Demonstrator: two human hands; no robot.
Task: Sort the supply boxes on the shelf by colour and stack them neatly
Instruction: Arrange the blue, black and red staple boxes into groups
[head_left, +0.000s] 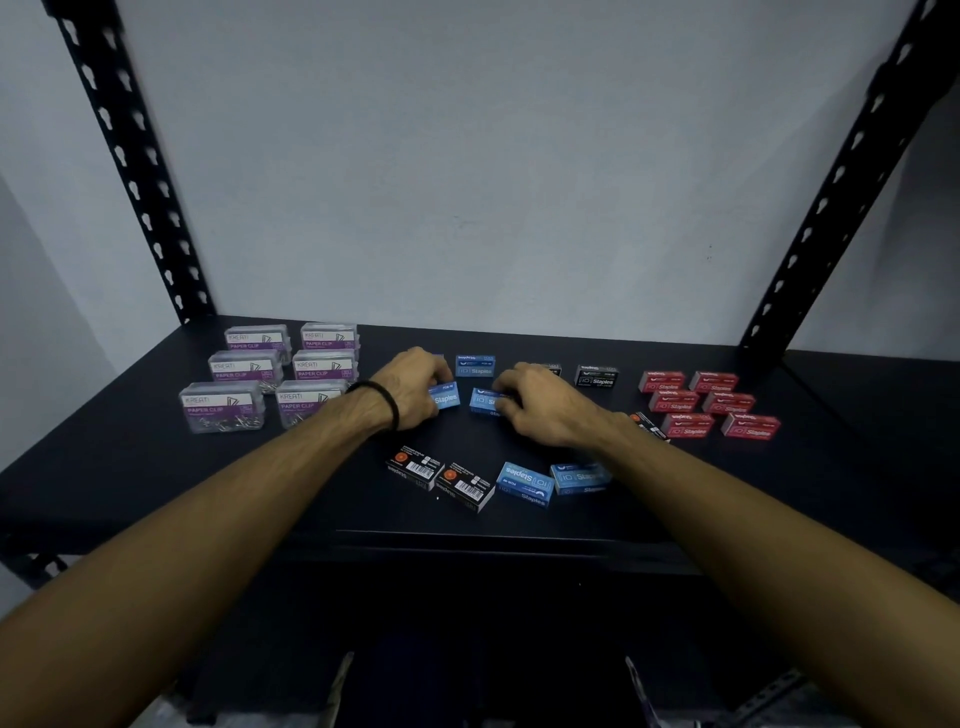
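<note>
On the dark shelf (156, 467), my left hand (413, 387) grips a blue staples box (445, 397), and my right hand (540, 402) grips another blue staples box (483, 401) beside it. A third blue box (474, 365) stands just behind them. Two more blue boxes (524, 483) (579, 477) lie near the front. Two black boxes (414, 466) (465, 483) lie barcode-up at the front, one black box (596, 375) stands at the back, and others are partly hidden by my right hand and wrist.
Several clear paper clip boxes with purple labels (270, 374) sit in two columns at the left. Several red staples boxes (706, 402) sit in two columns at the right. Black slotted uprights (130, 156) (841, 176) frame the shelf against a white wall.
</note>
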